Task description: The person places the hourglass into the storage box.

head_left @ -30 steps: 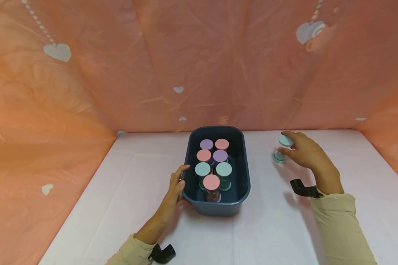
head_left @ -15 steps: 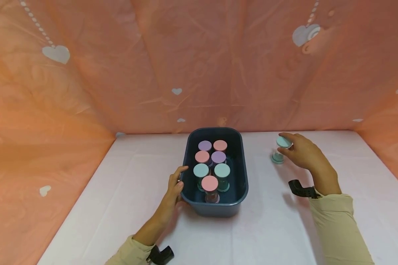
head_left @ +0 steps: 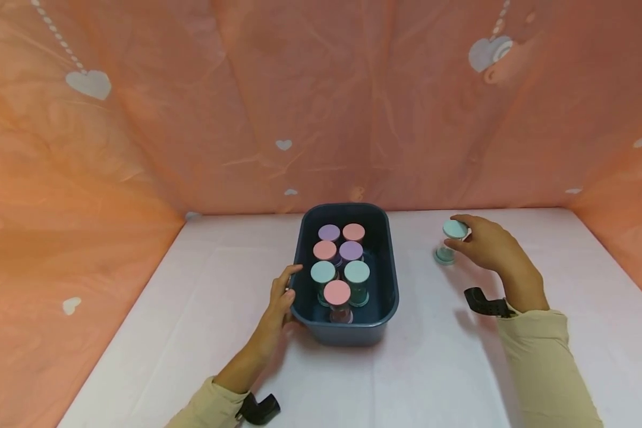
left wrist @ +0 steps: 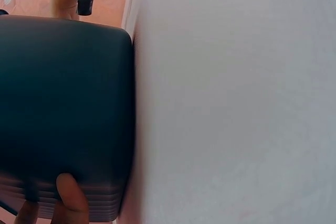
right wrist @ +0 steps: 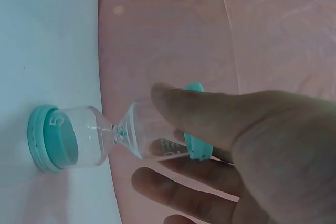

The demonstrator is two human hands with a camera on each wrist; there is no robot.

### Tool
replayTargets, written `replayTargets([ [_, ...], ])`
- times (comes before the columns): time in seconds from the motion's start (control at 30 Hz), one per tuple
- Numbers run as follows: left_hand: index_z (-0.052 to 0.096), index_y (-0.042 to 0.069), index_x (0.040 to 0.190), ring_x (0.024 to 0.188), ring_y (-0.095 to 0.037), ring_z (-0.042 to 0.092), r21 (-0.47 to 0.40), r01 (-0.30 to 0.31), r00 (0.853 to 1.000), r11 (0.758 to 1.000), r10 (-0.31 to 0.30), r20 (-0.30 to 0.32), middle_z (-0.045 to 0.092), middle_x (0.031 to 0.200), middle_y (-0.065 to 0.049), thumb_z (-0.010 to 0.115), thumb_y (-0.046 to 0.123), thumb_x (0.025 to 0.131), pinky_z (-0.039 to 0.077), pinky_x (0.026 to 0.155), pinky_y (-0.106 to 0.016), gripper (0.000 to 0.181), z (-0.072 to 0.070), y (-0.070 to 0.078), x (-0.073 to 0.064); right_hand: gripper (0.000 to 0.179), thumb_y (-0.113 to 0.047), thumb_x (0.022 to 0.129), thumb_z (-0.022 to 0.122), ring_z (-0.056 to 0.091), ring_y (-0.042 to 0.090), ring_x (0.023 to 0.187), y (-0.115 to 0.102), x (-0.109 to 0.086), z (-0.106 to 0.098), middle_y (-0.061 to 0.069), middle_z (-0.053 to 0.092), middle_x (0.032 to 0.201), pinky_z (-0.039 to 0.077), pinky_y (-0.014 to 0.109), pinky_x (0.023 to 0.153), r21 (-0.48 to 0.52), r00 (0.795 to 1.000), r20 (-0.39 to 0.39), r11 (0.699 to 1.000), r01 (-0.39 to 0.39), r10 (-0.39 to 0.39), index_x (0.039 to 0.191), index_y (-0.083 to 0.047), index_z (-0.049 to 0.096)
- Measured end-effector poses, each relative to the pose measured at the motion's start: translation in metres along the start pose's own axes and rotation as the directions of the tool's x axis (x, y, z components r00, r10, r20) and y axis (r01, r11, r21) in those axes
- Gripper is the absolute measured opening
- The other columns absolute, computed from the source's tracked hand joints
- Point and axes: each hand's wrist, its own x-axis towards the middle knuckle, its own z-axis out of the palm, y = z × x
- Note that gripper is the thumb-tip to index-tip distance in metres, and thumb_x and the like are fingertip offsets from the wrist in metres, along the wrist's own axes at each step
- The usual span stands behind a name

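My right hand holds a teal-capped hourglass by its upper half, thumb on one side and fingers on the other. In the right wrist view the hourglass shows clear bulbs, a narrow neck and a figure 5 near its lower cap, which appears to rest on the white surface. To the left, a dark blue bin contains several upright hourglasses with pink caps, purple caps and teal caps. My left hand touches the bin's left wall; its fingertips press against the outside.
A white-covered table lies under everything. Behind it and at both sides hangs an orange-pink sheet with pale hearts. Inside the bin, bare floor shows along the right side.
The head view has shifted slightly. Both hands, the bin and the held hourglass keep nearly the same places relative to one another.
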Motion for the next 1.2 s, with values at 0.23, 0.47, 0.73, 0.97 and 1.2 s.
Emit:
replayTargets([
  [0.23,0.025,0.042,0.149,0.149,-0.04,0.019,0.005,0.013,1.0,1.0,-0.013,-0.015,0.005,0.162,0.002,0.025,0.049,0.101,0.019,0.114,-0.07,0.048,0.0,-0.001,0.0,0.062,-0.045,0.094,0.063,0.06,0.038,0.11,0.002,-0.004,0.0,0.02,0.063,0.124,0.046,0.055,0.086,0.015,1.0,-0.019,1.0,0.005,-0.005,0.141,-0.008,0.048],
  [0.47,0.024,0.038,0.151,0.149,-0.042,0.017,0.012,0.004,1.0,1.0,-0.004,-0.003,0.004,0.163,-0.001,0.024,0.049,0.101,0.018,0.113,-0.072,0.051,0.0,0.001,0.0,0.06,-0.047,0.093,0.064,0.061,0.036,0.108,0.004,-0.002,0.004,0.017,0.065,0.12,0.047,0.049,0.081,0.017,0.999,-0.032,1.0,0.004,-0.003,0.138,-0.009,0.051],
  [0.73,0.024,0.036,0.151,0.148,-0.042,0.017,0.014,-0.004,1.0,1.0,0.004,-0.005,0.005,0.162,-0.002,0.025,0.048,0.101,0.019,0.113,-0.072,0.052,0.0,0.001,0.0,0.061,-0.05,0.091,0.065,0.063,0.034,0.105,0.001,-0.001,0.006,0.016,0.068,0.116,0.047,0.043,0.076,0.025,0.999,-0.052,1.0,-0.003,0.005,0.135,-0.01,0.055],
  [0.97,0.025,0.036,0.151,0.144,-0.042,0.027,0.005,-0.017,1.0,1.0,0.017,-0.012,0.009,0.16,-0.003,0.027,0.048,0.1,0.03,0.11,-0.064,0.052,0.0,-0.001,0.0,0.064,-0.052,0.088,0.067,0.063,0.035,0.104,-0.004,-0.002,0.004,0.02,0.069,0.115,0.047,0.041,0.072,0.01,0.998,-0.058,0.999,-0.034,0.034,0.135,-0.009,0.057],
  [1.2,0.025,0.035,0.151,0.14,-0.042,0.035,0.007,-0.02,1.0,1.0,0.021,-0.012,0.012,0.158,-0.004,0.027,0.048,0.101,0.033,0.109,-0.061,0.052,-0.001,0.0,0.0,0.07,-0.061,0.084,0.067,0.063,0.032,0.102,-0.008,-0.003,0.005,0.018,0.07,0.112,0.047,0.041,0.071,-0.016,0.995,-0.089,0.999,-0.05,0.049,0.132,-0.011,0.06],
])
